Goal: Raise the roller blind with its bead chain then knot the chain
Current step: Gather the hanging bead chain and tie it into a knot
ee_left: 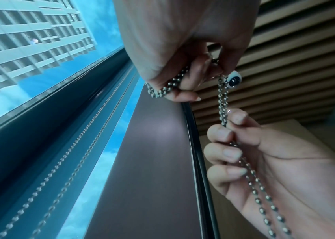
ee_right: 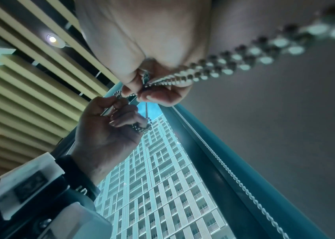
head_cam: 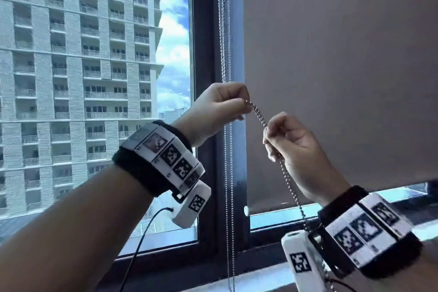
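Note:
The grey-brown roller blind (head_cam: 331,66) covers most of the right window pane, and its bottom bar (head_cam: 284,206) hangs a little above the sill. The metal bead chain (head_cam: 224,31) runs down the dark frame into my left hand (head_cam: 245,106), which pinches it. A doubled length of chain (head_cam: 259,117) stretches tight to my right hand (head_cam: 270,136), whose curled fingers grip it; the rest trails down past that wrist. In the left wrist view, the left hand (ee_left: 185,87) holds a bunch of beads and the right hand (ee_left: 230,127) grips the chain (ee_left: 223,100) below it. The right wrist view shows the chain (ee_right: 224,63) close up.
A dark window post (head_cam: 206,54) stands behind my hands, with more chain strands (head_cam: 228,197) hanging along it down to the sill (head_cam: 248,277). A tall building (head_cam: 83,66) fills the left pane. A black cable (head_cam: 142,232) hangs from my left wrist.

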`<state>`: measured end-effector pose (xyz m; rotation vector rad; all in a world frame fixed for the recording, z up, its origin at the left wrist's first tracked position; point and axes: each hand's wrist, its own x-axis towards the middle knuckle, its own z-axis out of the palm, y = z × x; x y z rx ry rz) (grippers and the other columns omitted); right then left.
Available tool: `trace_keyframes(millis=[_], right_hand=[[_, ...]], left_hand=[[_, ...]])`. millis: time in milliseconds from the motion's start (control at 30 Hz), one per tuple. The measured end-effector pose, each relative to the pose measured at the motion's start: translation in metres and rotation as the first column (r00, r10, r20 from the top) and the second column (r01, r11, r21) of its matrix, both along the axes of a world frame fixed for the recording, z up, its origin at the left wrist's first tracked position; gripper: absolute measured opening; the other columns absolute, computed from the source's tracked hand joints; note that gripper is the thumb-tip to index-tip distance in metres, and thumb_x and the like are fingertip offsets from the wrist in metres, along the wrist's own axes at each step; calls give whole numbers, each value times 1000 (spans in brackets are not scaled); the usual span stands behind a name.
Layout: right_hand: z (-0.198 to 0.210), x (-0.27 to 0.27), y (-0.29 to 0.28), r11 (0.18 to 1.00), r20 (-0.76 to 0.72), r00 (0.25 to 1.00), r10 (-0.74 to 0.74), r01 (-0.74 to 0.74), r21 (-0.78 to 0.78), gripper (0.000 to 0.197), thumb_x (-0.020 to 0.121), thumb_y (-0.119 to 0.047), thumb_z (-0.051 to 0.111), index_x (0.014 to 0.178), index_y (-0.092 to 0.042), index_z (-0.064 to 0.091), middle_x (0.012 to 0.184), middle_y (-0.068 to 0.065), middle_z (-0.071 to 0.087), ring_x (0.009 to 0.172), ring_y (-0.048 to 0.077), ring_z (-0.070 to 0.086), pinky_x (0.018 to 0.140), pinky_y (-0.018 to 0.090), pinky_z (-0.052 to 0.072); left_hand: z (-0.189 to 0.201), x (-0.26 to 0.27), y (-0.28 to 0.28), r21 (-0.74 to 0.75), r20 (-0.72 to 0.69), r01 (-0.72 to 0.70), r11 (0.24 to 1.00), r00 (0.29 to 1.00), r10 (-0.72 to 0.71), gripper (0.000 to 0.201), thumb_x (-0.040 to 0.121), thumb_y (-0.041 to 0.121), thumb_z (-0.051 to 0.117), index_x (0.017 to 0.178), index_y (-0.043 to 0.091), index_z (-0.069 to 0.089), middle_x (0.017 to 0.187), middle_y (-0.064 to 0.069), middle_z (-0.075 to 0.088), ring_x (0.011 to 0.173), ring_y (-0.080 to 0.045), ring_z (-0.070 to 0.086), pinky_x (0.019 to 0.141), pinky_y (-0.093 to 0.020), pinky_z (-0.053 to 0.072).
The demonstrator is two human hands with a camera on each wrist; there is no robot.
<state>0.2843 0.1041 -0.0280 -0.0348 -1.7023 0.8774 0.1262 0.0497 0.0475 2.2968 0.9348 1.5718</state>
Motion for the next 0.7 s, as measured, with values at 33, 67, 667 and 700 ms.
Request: trace_keyframes(millis=[33, 67, 667, 700], right_hand=[[4, -2, 0, 997, 1, 998, -61, 61, 48, 37, 86, 2, 46, 68, -29, 57, 68, 5, 50, 56, 12, 41, 53, 22, 34], [8, -3, 0, 988, 3, 992, -128, 128, 83, 40, 88, 3, 46, 69, -29, 60, 70, 12, 52, 58, 13, 43, 55, 24, 36], [66, -43, -2, 975, 19, 994, -110, 112, -190, 13, 92, -10, 57, 81, -14, 63, 71, -5, 66, 49, -8, 55, 50, 6, 40], [65, -44, -1, 973, 32, 988, -151, 154, -175, 15, 93, -10, 56, 80, -15, 62, 73, -4, 65, 49, -8, 54, 50, 5, 40]], left_hand=[[0, 0, 0, -20, 80, 60, 998, 995, -58, 25, 74, 4, 51, 54, 19, 52, 59, -5, 37, 54, -14, 35, 52, -15, 40], [1, 0, 0, -36, 159, 117, 993, 981, -110, 27, 75, 4, 49, 54, 20, 53, 62, -5, 34, 56, -18, 31, 54, -16, 42], [-15, 8, 19, 50, 879, 556, 830, 370, -300, 17, 97, -3, 35, 104, 9, 46, 74, -11, 50, 48, -9, 57, 51, -19, 54], [-16, 7, 20, 60, 878, 506, 861, 384, -287, 21, 95, -6, 34, 100, 11, 46, 69, -10, 50, 47, -10, 56, 51, -20, 54]])
